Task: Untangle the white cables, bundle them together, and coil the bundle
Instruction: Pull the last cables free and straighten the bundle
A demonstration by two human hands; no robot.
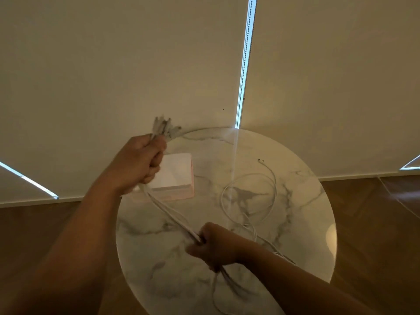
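Several white cables [169, 213] run as one taut bundle between my two hands above a round marble table [306, 223]. My left hand [138, 163] is raised at the table's far left and fisted around the bundle near its plug ends [163, 128], which stick up out of the fist. My right hand [212, 245], lower and nearer to me, grips the same bundle; loose strands hang below it toward the table's near edge. One more white cable [250, 196] lies in a loose loop on the table to the right, its end pointing to the far side.
A pale pink box [176, 181] sits on the table just behind my left hand. Closed roller blinds with bright gaps fill the background. Wooden floor [375, 223] surrounds the table on both sides.
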